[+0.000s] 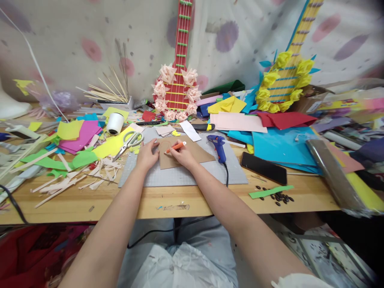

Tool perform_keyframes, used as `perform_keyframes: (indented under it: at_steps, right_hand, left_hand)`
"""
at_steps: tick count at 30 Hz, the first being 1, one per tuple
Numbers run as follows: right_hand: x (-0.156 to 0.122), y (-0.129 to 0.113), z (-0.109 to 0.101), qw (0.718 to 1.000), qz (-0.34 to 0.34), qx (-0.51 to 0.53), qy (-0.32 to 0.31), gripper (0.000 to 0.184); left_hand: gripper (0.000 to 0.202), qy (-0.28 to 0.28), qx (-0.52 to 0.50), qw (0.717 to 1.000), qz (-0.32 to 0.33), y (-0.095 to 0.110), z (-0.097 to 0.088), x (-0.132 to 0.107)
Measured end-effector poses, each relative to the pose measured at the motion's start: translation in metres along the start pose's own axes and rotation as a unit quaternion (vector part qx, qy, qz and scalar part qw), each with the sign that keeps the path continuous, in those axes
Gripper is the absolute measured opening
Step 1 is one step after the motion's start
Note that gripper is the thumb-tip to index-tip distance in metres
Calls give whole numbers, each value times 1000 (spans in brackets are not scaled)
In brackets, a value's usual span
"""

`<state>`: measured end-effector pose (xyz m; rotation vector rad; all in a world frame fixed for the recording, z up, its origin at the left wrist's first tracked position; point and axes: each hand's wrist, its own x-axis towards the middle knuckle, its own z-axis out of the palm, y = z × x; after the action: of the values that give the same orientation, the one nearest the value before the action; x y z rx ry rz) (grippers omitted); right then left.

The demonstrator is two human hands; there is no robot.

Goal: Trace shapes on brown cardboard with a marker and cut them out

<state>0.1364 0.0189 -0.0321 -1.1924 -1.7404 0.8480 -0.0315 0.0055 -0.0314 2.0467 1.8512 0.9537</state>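
Observation:
A piece of brown cardboard (192, 159) with a slanting right side lies on the grey cutting mat (180, 180). My left hand (148, 155) rests over its left edge, thumb and fingers apart and pressing it down. My right hand (185, 155) grips an orange marker (177, 146) whose tip touches the cardboard near its left half. A faint curved line shows on the cardboard above the tip. Close to my left hand lie grey-handled scissors (129, 143). On the mat's right side rests a blue hot glue gun (219, 149).
A red paper guitar (178, 90) with pink flowers and a yellow one (285, 82) lean at the back. Coloured paper (285, 146), a black phone (264, 168), small black beads (280, 197) and paper scraps (75, 180) surround the mat. The glue gun's cord crosses the front edge.

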Motion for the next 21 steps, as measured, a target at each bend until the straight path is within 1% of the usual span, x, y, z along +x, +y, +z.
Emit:
perform_keyframes:
  at_steps: [5,8,10,13,15,17,21]
  right_hand:
    - [1,2,0,1000,0,-6,-5,18]
    - [-1,-1,1,1000,-1,19,-12,17]
    - [-4,-6,1,997,-2,61,-43,15]
    - [-9,-15,1,982,5,141,-122,13]
    - [-10,-19,0,975,20,170,-141,13]
    - [-9,-20,-2,979,39,165,-114,12]
    - [-5,-15,-5,990,69,122,-24,12]
  left_hand:
    - [52,0,1,1000,-1,0,0,0]
    - [52,0,2,1000,-1,-1,1,0]
    - [53,-2,1,1000,-1,-1,1,1]
    - [57,-10,-4,1000,-5,-3,0,1]
    - [59,-14,-6,1000,-9,-3,0,2]
    - [57,-15,-8,1000,-11,-4,0,2]
    - [48,-8,-8,1000,-15,-4,2,2]
